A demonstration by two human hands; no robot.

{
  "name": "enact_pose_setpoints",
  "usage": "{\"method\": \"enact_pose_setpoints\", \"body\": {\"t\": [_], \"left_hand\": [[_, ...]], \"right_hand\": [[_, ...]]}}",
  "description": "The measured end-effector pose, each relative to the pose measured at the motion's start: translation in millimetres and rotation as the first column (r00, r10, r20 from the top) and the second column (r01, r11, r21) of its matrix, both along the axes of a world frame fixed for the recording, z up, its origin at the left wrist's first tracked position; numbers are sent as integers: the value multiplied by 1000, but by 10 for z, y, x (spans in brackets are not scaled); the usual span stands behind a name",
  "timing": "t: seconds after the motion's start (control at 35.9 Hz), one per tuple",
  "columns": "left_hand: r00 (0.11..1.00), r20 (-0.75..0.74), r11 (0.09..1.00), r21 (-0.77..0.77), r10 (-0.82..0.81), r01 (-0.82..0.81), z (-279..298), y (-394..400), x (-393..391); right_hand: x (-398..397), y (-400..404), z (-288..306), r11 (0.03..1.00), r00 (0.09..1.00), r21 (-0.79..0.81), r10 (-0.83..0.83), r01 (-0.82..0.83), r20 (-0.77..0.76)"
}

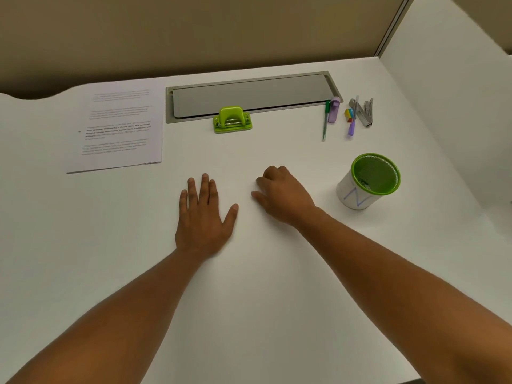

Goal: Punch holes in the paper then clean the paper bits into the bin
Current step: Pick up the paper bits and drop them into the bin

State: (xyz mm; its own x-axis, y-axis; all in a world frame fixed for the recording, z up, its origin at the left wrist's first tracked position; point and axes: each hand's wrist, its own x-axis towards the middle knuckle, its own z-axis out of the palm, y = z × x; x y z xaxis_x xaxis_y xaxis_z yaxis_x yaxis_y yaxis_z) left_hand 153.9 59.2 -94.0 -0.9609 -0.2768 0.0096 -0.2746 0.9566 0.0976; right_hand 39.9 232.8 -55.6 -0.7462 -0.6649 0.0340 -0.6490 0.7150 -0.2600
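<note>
A white desk (249, 286) fills the frame, a grey cable flap (249, 95) set into its upper middle. On it lie a paper stack (119, 128) at upper left, a green hole punch (232, 119) at the flap's edge, pens and a stapler (363, 112) at upper right — and a green-rimmed mesh bin (368, 180) at right. Both hands rest at centre — the left hand (203, 217) flat, the right hand (282, 194) curled.

Even, soft overhead light, bright on the white desk (249, 273) with no glare; faint short shadows under both hands and the green bin (368, 181); wide-angle bending at the edges; printed text on the paper (119, 126) too blurred to read.
</note>
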Motion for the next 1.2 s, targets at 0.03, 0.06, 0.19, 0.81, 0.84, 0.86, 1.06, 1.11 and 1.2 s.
{"method": "enact_pose_setpoints", "body": {"t": [0.03, 0.06, 0.19, 0.81, 0.84, 0.86, 1.06, 1.11, 1.2], "left_hand": [[1000, 1, 1000, 1, -1, 1, 1, -1, -1], [1000, 3, 1000, 2, -1, 1, -1, -4, -4], [1000, 10, 1000, -4, -1, 1, 4, -1, 4], [1000, 11, 1000, 11, 8, -9, -10, -6, 7], [1000, 10, 1000, 11, 7, -7, -12, -5, 7], [1000, 9, 1000, 12, 6, -7, -15, -6, 9], [1000, 26, 1000, 20, 5, -5, -5, -8, 9], [1000, 27, 1000, 20, 6, -7, -3, -4, 13], [1000, 27, 1000, 28, 3, -4, -3, -5, 15]], "right_hand": [[18, 4, -24, 999, 999, 13, 31, -31, -27], [38, 22, -48, 998, 996, 17, 68, -68, -57], [97, 245, -117, 985, 975, 23, 174, -172, -142], [248, 194, -150, 998, 996, 6, 69, -69, -62], [245, 190, -139, 997, 995, 36, 71, -69, -71], [239, 179, -130, 996, 995, 65, 70, -65, -73], [136, 57, -40, 971, 963, -46, -224, 233, 147], [82, 84, 62, 874, 838, -164, -361, 457, 410], [43, 162, 221, 539, 404, -213, -266, 815, 875]]}}
